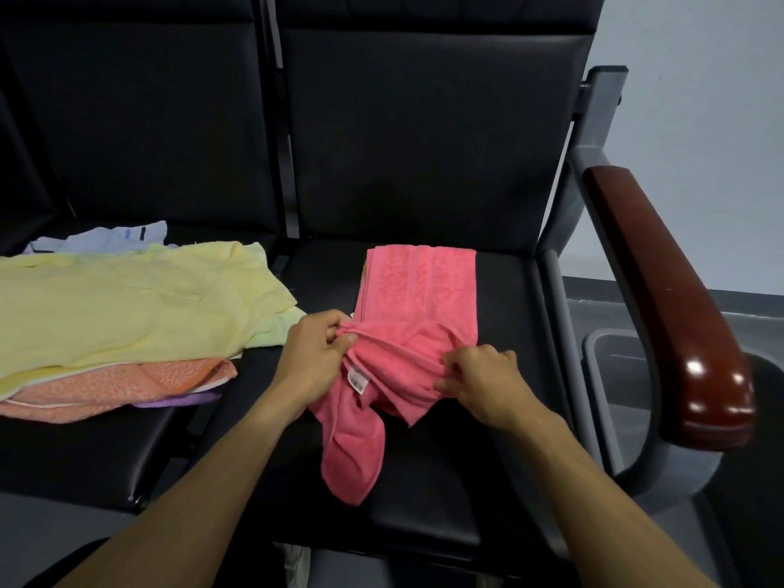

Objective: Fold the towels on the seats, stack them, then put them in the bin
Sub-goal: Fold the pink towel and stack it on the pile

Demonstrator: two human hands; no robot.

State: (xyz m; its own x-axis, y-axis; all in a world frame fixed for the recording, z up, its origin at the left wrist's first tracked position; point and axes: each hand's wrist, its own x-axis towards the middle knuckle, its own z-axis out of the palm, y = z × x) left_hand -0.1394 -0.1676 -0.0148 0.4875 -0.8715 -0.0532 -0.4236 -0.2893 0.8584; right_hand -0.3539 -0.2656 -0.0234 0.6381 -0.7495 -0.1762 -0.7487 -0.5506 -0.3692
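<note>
A pink towel [418,290] lies on the right black seat [500,290], its far half flat and its near half bunched, with one end trailing toward the seat's front edge. My left hand [314,354] pinches the gathered left edge of the bunched part. My right hand [483,381] pinches the folds on its right side. A white label shows between my hands. On the left seat [85,456] lies a loose heap: a pale yellow towel [127,307] on top, an orange one [127,386] under it, a purple edge [182,401], and a white-blue cloth [106,237] behind.
A grey bin [615,375] stands on the floor right of the seats, partly behind the wooden armrest [666,307] and its grey metal frame. The seat backs rise close behind the towels. A narrow gap separates the two seats.
</note>
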